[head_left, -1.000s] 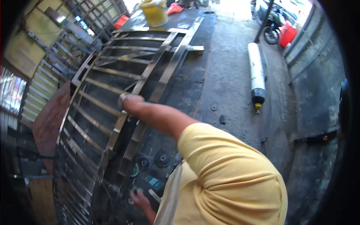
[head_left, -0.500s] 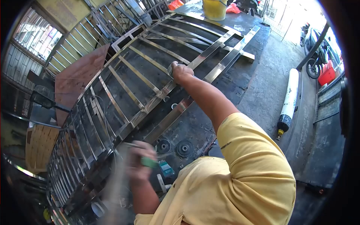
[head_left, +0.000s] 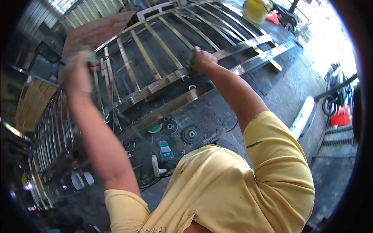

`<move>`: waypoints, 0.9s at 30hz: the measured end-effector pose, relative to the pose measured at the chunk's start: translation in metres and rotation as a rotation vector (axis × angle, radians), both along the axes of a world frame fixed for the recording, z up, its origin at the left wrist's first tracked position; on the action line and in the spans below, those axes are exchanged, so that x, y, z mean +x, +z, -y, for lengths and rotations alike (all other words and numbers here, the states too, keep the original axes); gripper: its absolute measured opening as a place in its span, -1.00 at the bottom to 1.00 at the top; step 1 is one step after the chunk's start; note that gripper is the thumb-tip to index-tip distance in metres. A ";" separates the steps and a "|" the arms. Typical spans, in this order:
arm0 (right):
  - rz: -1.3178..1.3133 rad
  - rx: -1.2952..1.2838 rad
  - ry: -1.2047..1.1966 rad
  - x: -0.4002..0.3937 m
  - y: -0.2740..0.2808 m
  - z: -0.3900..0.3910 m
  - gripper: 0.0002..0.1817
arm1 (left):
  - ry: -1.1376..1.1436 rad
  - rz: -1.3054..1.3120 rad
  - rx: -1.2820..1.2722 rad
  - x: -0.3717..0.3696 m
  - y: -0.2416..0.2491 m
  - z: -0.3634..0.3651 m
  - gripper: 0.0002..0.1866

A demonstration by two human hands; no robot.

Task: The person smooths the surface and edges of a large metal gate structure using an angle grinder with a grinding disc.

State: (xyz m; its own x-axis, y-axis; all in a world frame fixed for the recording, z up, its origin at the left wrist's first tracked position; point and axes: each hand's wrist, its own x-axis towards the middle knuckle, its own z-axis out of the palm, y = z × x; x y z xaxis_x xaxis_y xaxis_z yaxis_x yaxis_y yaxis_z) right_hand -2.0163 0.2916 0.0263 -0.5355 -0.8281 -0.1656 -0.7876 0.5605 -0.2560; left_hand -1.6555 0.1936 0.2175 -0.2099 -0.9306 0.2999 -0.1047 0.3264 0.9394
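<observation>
Metal grille [head_left: 163,45] lies over the dark tabletop [head_left: 217,112], its slats running away from the right hand [head_left: 203,61] and to the left of it. That hand is at the near rail [head_left: 147,91], fingers curled in at the rail's edge; a dark patch sits under the fingertips, and I cannot tell whether it is gripped. Well off to its left, the left hand [head_left: 79,70] is blurred and raised towards the grille's far left part, closed about a green item [head_left: 90,57] too smeared to identify; contact with the slats cannot be made out. Beyond the left hand stands a reddish-brown panel [head_left: 99,29]. On the body side of the right hand, a separate metal bar [head_left: 171,108] runs beside the near rail, with a small ring [head_left: 192,87] close by. Nearer the body than both hands are a green disc [head_left: 155,129], two dark grinding discs [head_left: 169,126] and a teal-and-white box [head_left: 166,150]. Beyond the right hand, to its right, is a yellow bucket [head_left: 254,11].
</observation>
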 end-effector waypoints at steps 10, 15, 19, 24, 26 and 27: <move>-0.101 0.132 0.210 0.042 0.024 0.022 -0.22 | -0.819 -0.380 0.406 -0.038 -0.212 -0.184 -0.76; -0.127 0.182 0.282 0.063 0.023 0.032 -0.12 | -0.204 -0.027 0.524 0.062 -0.314 -0.212 -0.63; -0.155 0.205 0.198 0.055 0.031 0.026 -0.13 | 0.174 0.503 0.348 0.141 -0.336 -0.253 -0.61; -0.227 0.236 0.156 0.046 0.028 0.027 -0.10 | 0.383 0.767 -0.007 0.198 -0.385 -0.281 -0.66; -0.221 0.222 0.179 0.060 0.026 0.032 -0.12 | 0.475 0.816 -0.090 0.210 -0.401 -0.282 -0.67; -0.212 0.215 0.190 0.072 0.026 0.034 -0.13 | 0.525 0.836 -0.118 0.215 -0.407 -0.279 -0.67</move>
